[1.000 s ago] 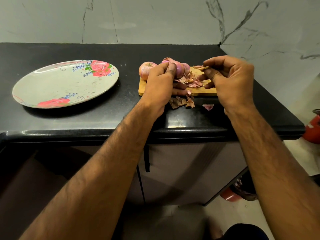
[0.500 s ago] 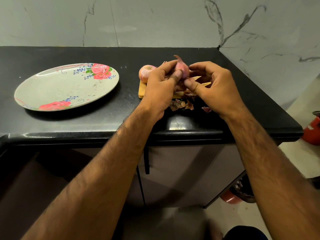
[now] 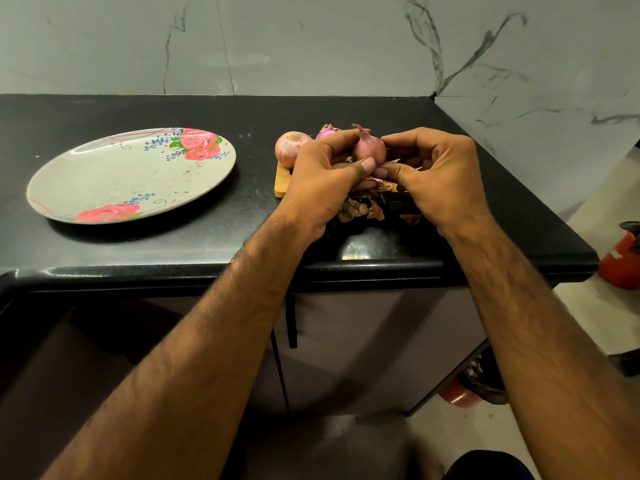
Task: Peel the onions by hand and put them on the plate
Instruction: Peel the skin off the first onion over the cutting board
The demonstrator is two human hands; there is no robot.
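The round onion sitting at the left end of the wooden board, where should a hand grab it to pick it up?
Probably around its wide middle, coming down from above. The round onion sits alone at the left end of the wooden board with its dry root end up. Its left and near sides look open, while the left hand crowds its right. Thumb on one side, fingers opposite, should keep it from rolling.

The desk (image 3: 207, 244) is polished black stone, glossy along its front edge. Left of the raw wooden board (image 3: 281, 183), the plate (image 3: 114, 181) looks smooth and glazed. Dry, papery skins (image 3: 360, 211) lie before the board. The held onion (image 3: 369, 148) has a satiny sheen.
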